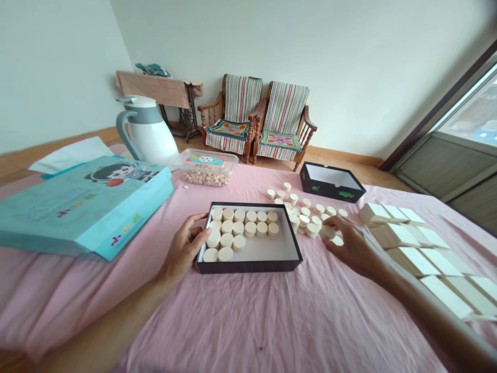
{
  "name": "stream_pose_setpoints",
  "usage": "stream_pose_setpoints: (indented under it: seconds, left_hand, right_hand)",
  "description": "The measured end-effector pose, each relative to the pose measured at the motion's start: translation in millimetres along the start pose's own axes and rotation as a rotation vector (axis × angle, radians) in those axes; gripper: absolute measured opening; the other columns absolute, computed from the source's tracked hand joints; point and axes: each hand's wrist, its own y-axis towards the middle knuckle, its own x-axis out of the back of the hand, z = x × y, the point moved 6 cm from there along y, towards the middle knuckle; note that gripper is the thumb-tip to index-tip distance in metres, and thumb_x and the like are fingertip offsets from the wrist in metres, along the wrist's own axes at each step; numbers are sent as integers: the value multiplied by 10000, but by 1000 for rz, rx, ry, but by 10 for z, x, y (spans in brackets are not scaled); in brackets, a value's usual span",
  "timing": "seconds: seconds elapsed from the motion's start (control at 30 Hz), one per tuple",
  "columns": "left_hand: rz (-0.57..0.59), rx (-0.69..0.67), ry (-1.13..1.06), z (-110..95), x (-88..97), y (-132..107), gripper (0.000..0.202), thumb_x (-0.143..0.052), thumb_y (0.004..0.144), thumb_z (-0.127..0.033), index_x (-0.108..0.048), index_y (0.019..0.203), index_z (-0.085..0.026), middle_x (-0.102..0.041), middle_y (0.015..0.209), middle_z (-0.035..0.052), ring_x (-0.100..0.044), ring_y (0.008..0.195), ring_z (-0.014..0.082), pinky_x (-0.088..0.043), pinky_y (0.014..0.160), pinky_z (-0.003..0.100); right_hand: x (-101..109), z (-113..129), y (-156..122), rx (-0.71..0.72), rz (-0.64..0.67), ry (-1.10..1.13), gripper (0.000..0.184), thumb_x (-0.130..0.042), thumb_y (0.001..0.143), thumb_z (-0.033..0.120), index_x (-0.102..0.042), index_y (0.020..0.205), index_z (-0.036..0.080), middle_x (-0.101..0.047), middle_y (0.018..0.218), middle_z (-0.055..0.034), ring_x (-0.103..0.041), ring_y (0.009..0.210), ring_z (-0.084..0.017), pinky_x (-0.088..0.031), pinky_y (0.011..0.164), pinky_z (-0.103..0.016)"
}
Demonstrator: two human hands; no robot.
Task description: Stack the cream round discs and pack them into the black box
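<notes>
A shallow black box (272, 261) with a white inside lies in front of me on the pink cloth, and several pale round discs (238, 228) are laid in rows in its far left part. My left hand (184, 248) rests against the box's left wall, fingers curled on the rim. My right hand (349, 243) lies over a loose scatter of the same discs (306, 212) to the right of the box, with its fingertips closed on one disc (327, 232).
A black box lid (332, 181) lies behind the loose discs. Rows of pale wooden blocks (419, 248) run along the right. A teal gift bag (85, 207), a white jug (149, 129) and a clear tub of small balls (207, 168) stand at the left. Two striped chairs (258, 122) stand by the wall.
</notes>
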Motion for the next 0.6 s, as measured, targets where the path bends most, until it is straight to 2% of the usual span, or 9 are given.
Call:
stream_pose_setpoints:
  seconds: [0.1, 0.2, 0.27, 0.43, 0.6]
  left_hand:
    - [-2, -1, 13, -9, -1, -6, 531, -618, 776, -451, -461, 1212, -193, -506, 574, -62, -570, 540, 156, -407, 452, 195]
    - [3, 5, 15, -14, -5, -11, 540, -618, 775, -454, -454, 1219, -193, -525, 584, -58, -578, 545, 161, -411, 461, 204]
    - [3, 5, 18, -19, -4, -12, 544, -618, 774, -458, -454, 1217, -187, -521, 577, -58, -583, 547, 167, -415, 467, 212]
    - [1, 9, 23, -18, 6, -8, 547, -614, 773, -462, -454, 1214, -181, -535, 580, -53, -588, 547, 170, -417, 469, 220]
    - [18, 2, 10, -4, 7, -8, 529, -602, 790, -435, -448, 1231, -186, -543, 599, -53, -599, 564, 164, -430, 487, 219]
  right_hand:
    - [100, 400, 4, 108, 57, 133, 182, -521, 767, 247, -553, 941, 205, -637, 893, -44, -572, 742, -175, -382, 634, -275]
    - [76, 820, 53, 208, 190, 106, 152, -535, 771, 241, -559, 915, 200, -617, 844, -33, -561, 723, -163, -358, 621, -264]
    - [63, 1011, 131, 235, 233, 53, 173, -546, 761, 226, -564, 927, 180, -611, 875, -55, -548, 710, -160, -343, 617, -266]
    - [-10, 1297, 335, 317, 315, 131, 193, -541, 698, 160, -571, 888, 155, -615, 888, -63, -527, 717, -146, -352, 633, -246]
    - [-278, 1472, 370, 404, 414, 130, 242, -540, 690, 169, -608, 922, 141, -634, 932, -101, -568, 832, -194, -389, 698, -270]
